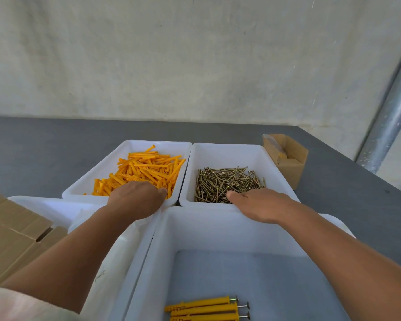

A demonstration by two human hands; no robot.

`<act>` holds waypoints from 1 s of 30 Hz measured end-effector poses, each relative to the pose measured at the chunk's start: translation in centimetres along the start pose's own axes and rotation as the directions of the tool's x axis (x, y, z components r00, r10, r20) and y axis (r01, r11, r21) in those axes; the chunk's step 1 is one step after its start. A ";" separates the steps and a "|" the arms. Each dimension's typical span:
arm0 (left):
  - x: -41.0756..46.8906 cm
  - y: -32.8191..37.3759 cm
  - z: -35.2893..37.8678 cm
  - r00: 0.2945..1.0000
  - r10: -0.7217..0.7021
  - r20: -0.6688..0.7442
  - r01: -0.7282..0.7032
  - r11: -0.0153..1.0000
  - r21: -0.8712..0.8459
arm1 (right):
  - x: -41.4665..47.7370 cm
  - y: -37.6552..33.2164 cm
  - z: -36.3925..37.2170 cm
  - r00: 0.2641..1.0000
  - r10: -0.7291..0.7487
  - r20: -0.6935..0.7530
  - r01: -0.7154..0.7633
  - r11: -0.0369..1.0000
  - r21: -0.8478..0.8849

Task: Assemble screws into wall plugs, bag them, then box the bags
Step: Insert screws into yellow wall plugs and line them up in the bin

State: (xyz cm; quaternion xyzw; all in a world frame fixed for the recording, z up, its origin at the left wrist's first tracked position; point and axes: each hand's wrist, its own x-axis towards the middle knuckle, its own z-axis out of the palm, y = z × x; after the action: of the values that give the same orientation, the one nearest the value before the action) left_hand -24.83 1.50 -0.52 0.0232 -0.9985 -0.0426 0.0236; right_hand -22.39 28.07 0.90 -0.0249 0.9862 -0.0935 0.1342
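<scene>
**Both hands reaching into the two far bins**

At the far left, flat cardboard sheets (pixel 12 230) are lying over the corner of a white bin (pixel 44 200) on the grey table (pixel 33 147). The left hand (pixel 137 199) is reaching over the near rim of the plug bin (pixel 116 156) and dipping into the pile of orange wall plugs (pixel 148 170). Its fingers are hiding behind the back of the hand, so I cannot tell whether they are apart or pinching a plug.

Just beside it, wall against wall, the screw bin (pixel 227 154) is holding a heap of brass-coloured screws (pixel 227 184). The right hand (pixel 262 205) is reaching over that bin's near rim, its thumb pointing leftward at the edge of the heap. Its other fingers are out of sight, and their state cannot be told.

Nearest the camera, a larger white bin (pixel 218 230) is holding a few assembled plugs (pixel 206 308), screw heads sticking out to the right. At the far right, an open cardboard box (pixel 292 172) is standing near the screw bin, with clear plastic (pixel 273 144) showing inside.
</scene>
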 end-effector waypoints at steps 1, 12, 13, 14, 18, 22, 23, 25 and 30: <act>0.1 0.0 0.0 1.000 -0.006 0.010 0.006 1.000 -0.002 | 0.0 0.0 0.0 1.000 0.005 0.002 -0.005 1.000 -0.004; 0.0 0.0 0.4 0.987 -0.087 -0.132 0.077 0.994 -0.080 | 0.1 0.1 0.3 0.995 -0.049 -0.083 0.050 0.999 0.003; 0.0 -0.1 0.4 0.984 -0.092 -0.152 0.078 0.992 -0.097 | 0.2 0.2 0.4 0.993 -0.046 -0.109 0.048 0.999 0.012; 0.0 -0.1 0.4 0.980 -0.098 -0.170 0.080 0.991 -0.110 | 0.4 0.3 0.6 0.990 -0.041 -0.137 0.044 0.999 0.024; -0.2 0.0 0.2 0.970 -0.112 -0.217 0.080 0.985 -0.152 | 0.8 0.6 0.9 0.977 -0.040 -0.212 0.054 0.996 0.064; -0.5 0.4 0.3 0.966 -0.081 -0.246 0.038 0.984 -0.175 | 0.8 0.7 0.9 0.961 -0.072 -0.269 0.112 0.985 0.135; -0.6 0.6 0.4 0.966 -0.080 -0.246 0.036 0.984 -0.177 | 0.8 0.7 0.9 0.954 -0.067 -0.291 0.116 0.981 0.156; -0.8 0.9 0.3 0.967 -0.096 -0.236 0.054 0.982 -0.179 | 0.8 0.6 1.0 0.946 -0.054 -0.320 0.114 0.978 0.174; -1.2 1.7 0.3 0.966 -0.149 -0.210 0.108 0.975 -0.197 | 0.7 0.2 1.2 0.928 -0.042 -0.371 0.102 0.984 0.144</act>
State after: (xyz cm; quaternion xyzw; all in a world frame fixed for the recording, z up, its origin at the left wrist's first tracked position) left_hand -23.68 3.33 -0.76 0.0905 -0.9777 -0.1330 0.1351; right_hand -22.78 28.00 -0.50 -0.0322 0.9816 -0.1803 -0.0541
